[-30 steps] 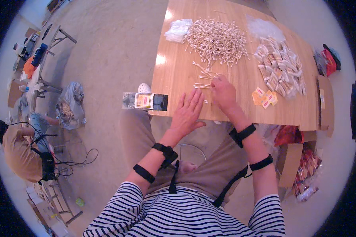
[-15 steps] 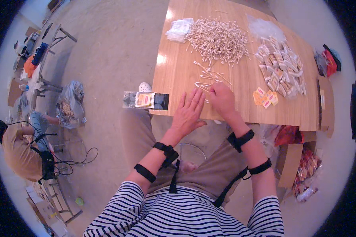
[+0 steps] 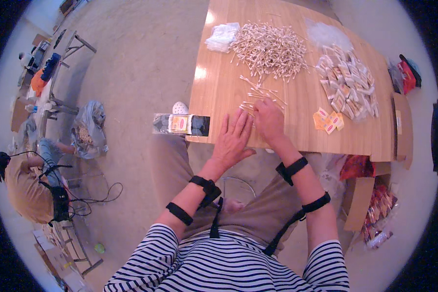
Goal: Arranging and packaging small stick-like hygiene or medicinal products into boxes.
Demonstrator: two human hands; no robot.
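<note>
My left hand (image 3: 233,138) lies flat near the table's front edge, fingers stretched out. Just right of it, my right hand (image 3: 269,120) is closed, its curled fingertips down among a few loose cotton swabs (image 3: 260,91); whatever they pinch is hidden. Farther back is a large heap of cotton swabs (image 3: 270,51). At the table's left corner, a row of swabs with a yellow-and-red card (image 3: 180,123) rests on a dark strip with clear film. Several small yellow-and-white cards (image 3: 329,120) lie right of my right hand.
Filled swab packets (image 3: 346,80) are piled at the right, with clear plastic bags (image 3: 328,35) behind. More clear bags (image 3: 222,37) lie at the back left. An open cardboard box (image 3: 359,202) stands below the table's right side. Another person (image 3: 29,190) sits at far left.
My right hand has moved slightly left and forward, its fingertips now reaching among the loose swabs. My left hand stays flat in nearly the same place.
</note>
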